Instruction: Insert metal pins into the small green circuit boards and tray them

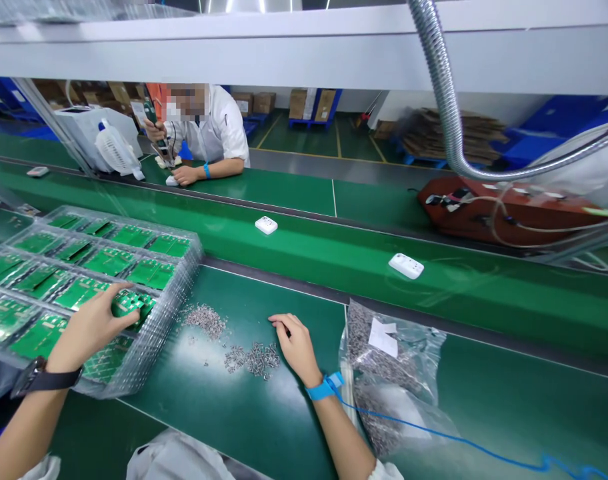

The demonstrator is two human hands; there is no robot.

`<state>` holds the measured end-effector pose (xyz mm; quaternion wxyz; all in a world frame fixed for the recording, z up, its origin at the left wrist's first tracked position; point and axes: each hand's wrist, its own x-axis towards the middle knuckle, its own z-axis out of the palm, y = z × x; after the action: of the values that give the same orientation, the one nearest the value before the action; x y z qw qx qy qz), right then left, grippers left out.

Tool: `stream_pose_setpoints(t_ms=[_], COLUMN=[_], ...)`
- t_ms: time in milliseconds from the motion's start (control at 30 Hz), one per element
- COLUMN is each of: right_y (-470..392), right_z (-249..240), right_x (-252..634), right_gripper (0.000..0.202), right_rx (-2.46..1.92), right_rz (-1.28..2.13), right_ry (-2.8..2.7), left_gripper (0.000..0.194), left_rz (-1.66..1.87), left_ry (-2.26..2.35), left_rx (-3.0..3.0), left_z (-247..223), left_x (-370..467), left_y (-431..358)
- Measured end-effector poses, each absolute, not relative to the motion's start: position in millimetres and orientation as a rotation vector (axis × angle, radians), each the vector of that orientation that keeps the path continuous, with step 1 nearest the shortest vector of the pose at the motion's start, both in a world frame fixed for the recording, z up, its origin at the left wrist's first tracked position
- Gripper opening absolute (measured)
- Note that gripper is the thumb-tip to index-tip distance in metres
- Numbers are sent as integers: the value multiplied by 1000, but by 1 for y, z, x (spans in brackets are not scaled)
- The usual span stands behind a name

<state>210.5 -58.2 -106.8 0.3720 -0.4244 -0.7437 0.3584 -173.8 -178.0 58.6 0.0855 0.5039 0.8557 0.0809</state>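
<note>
My left hand [97, 323] reaches into a clear plastic tray [161, 320]. Its thumb and fingers grip the edges of a green circuit board [129, 303]. Other green boards [109, 261] lie in the tray's compartments. My right hand [295, 343] rests on the green table with its fingers curled together; whether something tiny is in them is hidden. Left of this hand lies a loose pile of small metal screws [259, 360], with a second screw pile [207, 321] closer to the tray. A blue strap [327, 387] circles my right wrist.
Plastic bags of screws [384, 353] lie right of my right hand, with a blue cord [424, 430] running across. White cases [267, 225] sit on the green belt [329, 250] beyond. Across it, a person [224, 127] holds an electric screwdriver [151, 110]. A metal hose [447, 100] hangs overhead.
</note>
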Motion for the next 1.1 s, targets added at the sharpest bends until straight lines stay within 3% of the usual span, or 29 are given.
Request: stream_pose_setpoints(t_ms=[133, 267, 500, 733, 1100], right_y=[-58, -58, -58, -59, -59], right_z=[-105, -105, -106, -107, -105], right_x=[210, 211, 213, 213, 213], right_gripper=[30, 30, 29, 29, 30], right_rx=[-1098, -1091, -1076, -1081, -1086], right_rz=[908, 902, 931, 926, 927], right_ry=[-1914, -1919, -1925, -1937, -1940], left_gripper=[69, 66, 70, 81, 74], left_rz=[165, 109, 278, -138, 141], left_ry=[2516, 2479, 2615, 2654, 2681], left_rx=[1402, 1671, 1604, 1789, 1745], left_z=[59, 56, 66, 33, 47], left_x=[-177, -176, -178, -167, -164], left_y=[-176, -178, -181, -173, -178])
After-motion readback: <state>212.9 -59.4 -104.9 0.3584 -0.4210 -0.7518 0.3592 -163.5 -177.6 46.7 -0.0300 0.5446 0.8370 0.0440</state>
